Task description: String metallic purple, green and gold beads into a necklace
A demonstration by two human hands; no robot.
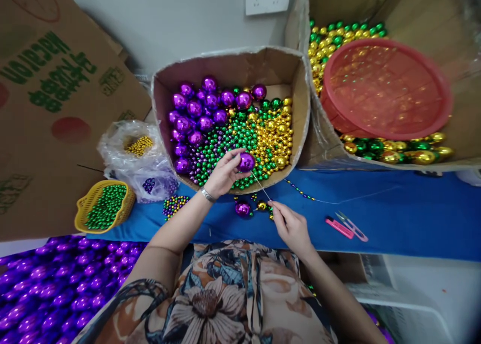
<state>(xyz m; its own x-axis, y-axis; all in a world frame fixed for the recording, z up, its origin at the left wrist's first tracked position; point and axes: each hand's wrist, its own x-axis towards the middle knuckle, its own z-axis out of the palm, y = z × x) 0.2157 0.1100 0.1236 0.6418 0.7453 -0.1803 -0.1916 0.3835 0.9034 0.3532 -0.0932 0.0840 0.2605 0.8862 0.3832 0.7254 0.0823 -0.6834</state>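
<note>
My left hand (224, 174) is closed on a large shiny purple bead (247, 161), held over the near rim of a cardboard box of beads (230, 57). My right hand (291, 228), lower and to the right, pinches a long thin needle (261, 186). The needle's far end reaches the underside of the purple bead; whether it sits inside the hole I cannot tell. Below, between the hands, another purple bead (243, 209) and a gold bead (262, 206) lie on the blue cloth, beside green and gold ones partly hidden by my right hand.
A pink cutter (339, 227) and thread snips (353, 227) lie at right on the blue cloth (398, 224). A yellow basket (78, 216) of green beads and plastic bags (128, 128) stand left. A red basin (387, 91) sits in the right-hand box. Purple beads (63, 284) fill the lower left.
</note>
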